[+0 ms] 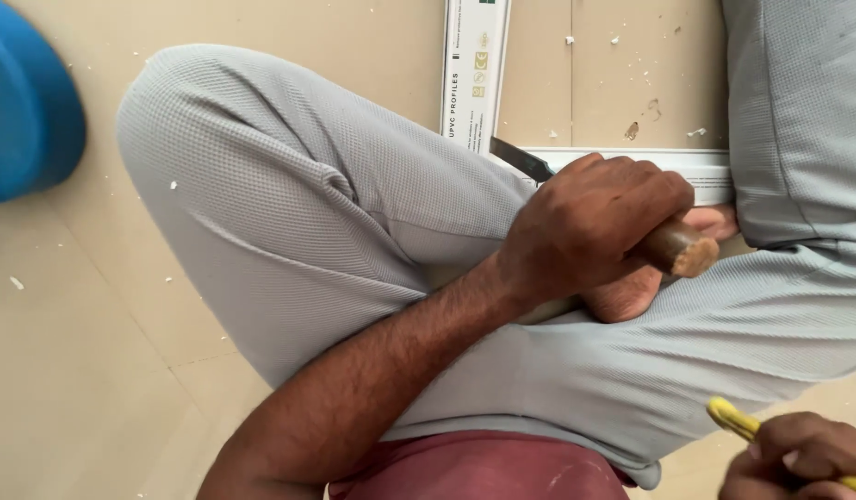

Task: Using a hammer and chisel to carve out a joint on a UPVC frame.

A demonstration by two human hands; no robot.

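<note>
The left hand (590,227) is clenched round a wooden-handled chisel (673,248), its dark blade lying on a white plastic profile (474,69) bearing small yellow and green label squares. The right hand (803,458) grips a yellow-handled tool (735,421) above beige floor tiles (67,370) littered with white chips, a blue object (25,111) at left

Chisel (632,218): wooden handle, brown, matt, rough sawn-looking butt end; blade dark metal, dull sheen. Frame profile (474,74): white plastic, smooth, slightly glossy. Trousers (308,213): grey cloth, fine waffle weave, matt. Tool handle (738,423): yellow, smooth, plastic-looking. Floor (76,352): beige tile, smooth, matt, speckled with white chips. Blue object (25,111): smooth plastic.
</note>
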